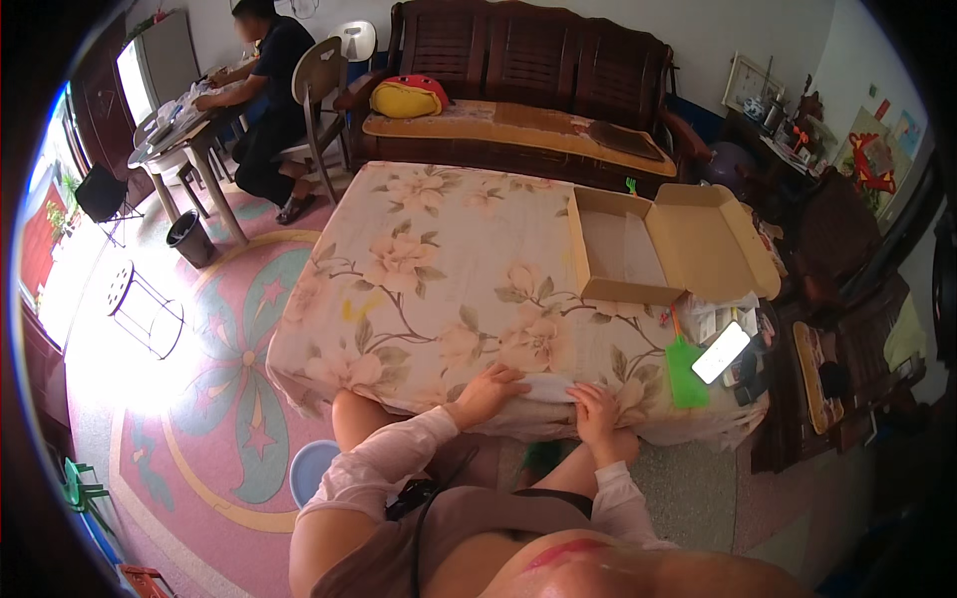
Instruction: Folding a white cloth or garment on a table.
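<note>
Here, your left hand and right hand, nearly closed, pinched the ends of one pale folded cloth at the near edge of one cream flowered tablecloth. It seemed light and soft, best held by both ends. Beyond lay one open brown cardboard box.

This is a home's living room; a slatted dark-wood sofa with a red-and-yellow cushion lines the white wall; a floral tablecloth drapes the counter; petals and stars pattern the pink floor.
</note>
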`<state>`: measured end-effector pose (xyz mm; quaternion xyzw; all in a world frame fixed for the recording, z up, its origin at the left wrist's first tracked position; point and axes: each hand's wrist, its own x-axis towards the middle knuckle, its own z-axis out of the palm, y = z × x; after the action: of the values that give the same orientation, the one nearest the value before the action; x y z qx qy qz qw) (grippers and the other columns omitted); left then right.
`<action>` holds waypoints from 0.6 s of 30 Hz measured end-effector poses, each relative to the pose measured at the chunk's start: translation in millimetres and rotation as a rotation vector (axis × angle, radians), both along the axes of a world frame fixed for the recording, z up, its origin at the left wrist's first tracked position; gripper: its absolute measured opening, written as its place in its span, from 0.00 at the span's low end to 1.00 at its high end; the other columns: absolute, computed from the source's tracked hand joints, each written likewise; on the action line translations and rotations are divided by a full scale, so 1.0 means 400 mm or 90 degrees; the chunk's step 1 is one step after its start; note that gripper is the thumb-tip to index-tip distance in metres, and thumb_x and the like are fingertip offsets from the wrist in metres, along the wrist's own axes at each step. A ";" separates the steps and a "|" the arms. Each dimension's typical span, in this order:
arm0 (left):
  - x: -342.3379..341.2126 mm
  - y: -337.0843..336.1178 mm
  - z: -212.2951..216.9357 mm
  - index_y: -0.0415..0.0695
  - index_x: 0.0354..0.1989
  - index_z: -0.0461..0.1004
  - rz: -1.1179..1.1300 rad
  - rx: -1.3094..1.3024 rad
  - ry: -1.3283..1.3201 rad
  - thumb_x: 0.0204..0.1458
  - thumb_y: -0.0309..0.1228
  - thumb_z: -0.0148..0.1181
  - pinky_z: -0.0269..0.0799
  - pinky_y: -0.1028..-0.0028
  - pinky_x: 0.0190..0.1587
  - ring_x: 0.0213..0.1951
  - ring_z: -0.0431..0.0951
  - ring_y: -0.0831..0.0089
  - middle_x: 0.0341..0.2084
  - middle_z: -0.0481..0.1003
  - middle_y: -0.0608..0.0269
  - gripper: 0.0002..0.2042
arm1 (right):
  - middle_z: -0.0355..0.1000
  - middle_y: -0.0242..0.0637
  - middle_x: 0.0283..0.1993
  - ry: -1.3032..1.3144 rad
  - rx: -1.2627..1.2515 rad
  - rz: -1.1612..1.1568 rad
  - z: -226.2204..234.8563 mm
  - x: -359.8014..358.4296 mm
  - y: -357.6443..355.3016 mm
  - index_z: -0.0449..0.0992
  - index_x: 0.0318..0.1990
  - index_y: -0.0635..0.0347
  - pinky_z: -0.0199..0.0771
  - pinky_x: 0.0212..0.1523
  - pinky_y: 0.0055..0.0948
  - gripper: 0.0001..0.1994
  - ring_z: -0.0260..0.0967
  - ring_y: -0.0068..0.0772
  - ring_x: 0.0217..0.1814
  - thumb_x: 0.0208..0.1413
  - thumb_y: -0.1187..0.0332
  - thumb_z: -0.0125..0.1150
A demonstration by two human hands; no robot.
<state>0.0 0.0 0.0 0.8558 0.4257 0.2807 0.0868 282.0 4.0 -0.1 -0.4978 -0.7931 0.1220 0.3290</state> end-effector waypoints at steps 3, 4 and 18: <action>-0.032 -0.026 0.009 0.51 0.49 0.78 -0.025 -0.039 0.023 0.43 0.24 0.58 0.65 0.63 0.59 0.54 0.70 0.59 0.52 0.74 0.61 0.21 | 0.75 0.42 0.51 0.020 0.011 0.042 0.000 -0.024 -0.009 0.81 0.46 0.56 0.66 0.60 0.44 0.16 0.68 0.47 0.57 0.51 0.80 0.55; -0.040 -0.029 0.014 0.51 0.49 0.78 -0.011 -0.021 0.024 0.43 0.24 0.58 0.66 0.63 0.59 0.54 0.70 0.59 0.52 0.74 0.61 0.21 | 0.75 0.43 0.51 0.004 0.006 0.041 0.004 -0.031 0.000 0.81 0.46 0.57 0.67 0.59 0.43 0.16 0.68 0.47 0.56 0.51 0.80 0.55; -0.092 0.268 0.022 0.58 0.46 0.82 0.255 0.041 0.089 0.48 0.27 0.57 0.64 0.65 0.56 0.54 0.71 0.64 0.50 0.77 0.67 0.17 | 0.75 0.41 0.51 0.028 0.011 0.004 0.011 -0.224 0.351 0.81 0.46 0.54 0.67 0.59 0.41 0.18 0.69 0.48 0.56 0.49 0.82 0.54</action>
<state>-36.8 107.3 8.9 0.7739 0.5832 0.2456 -0.0276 192.3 144.5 4.1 -0.4897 -0.7884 0.1268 0.3501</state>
